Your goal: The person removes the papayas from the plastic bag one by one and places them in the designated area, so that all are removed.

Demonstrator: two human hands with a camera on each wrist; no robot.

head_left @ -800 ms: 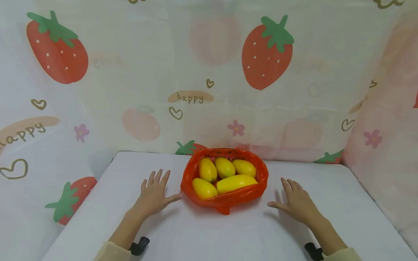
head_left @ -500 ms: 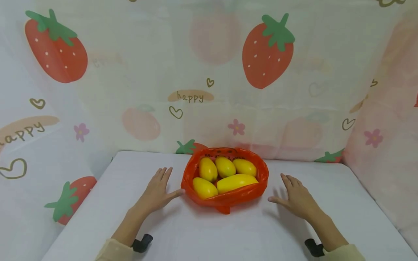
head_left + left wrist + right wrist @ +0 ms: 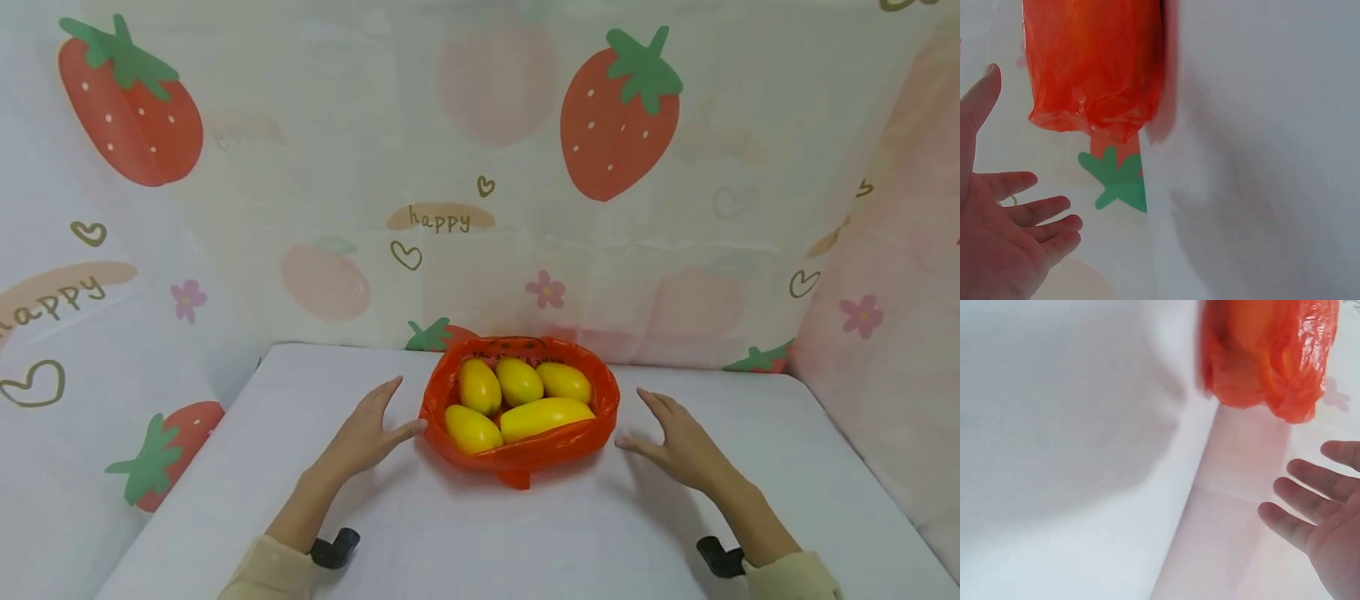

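A red plastic bag (image 3: pixel 517 458), its mouth spread wide, sits near the back of the table with several yellow fruits (image 3: pixel 480 387) inside that look like mangoes. One longer yellow fruit (image 3: pixel 546 418) lies at the front of the bag. To the bag's left is my left hand (image 3: pixel 369 433), fingers extended, its thumb tip right at the bag's side in the head view. My right hand (image 3: pixel 678 442) is held to the right of the bag with fingers straight and a small gap to it. Both wrist views show spread fingers, with the bag (image 3: pixel 1094 69) beyond them.
The table (image 3: pixel 480 542) has a white cover. Behind it hangs a pale curtain (image 3: pixel 337 167) printed with strawberries, and similar cloth encloses both sides. A black wrist device (image 3: pixel 336 548) shows under each forearm.
Both hands have moved slightly, the left one inward and closer to the bag, the right one a little farther forward. The bag and fruits have stayed in place.
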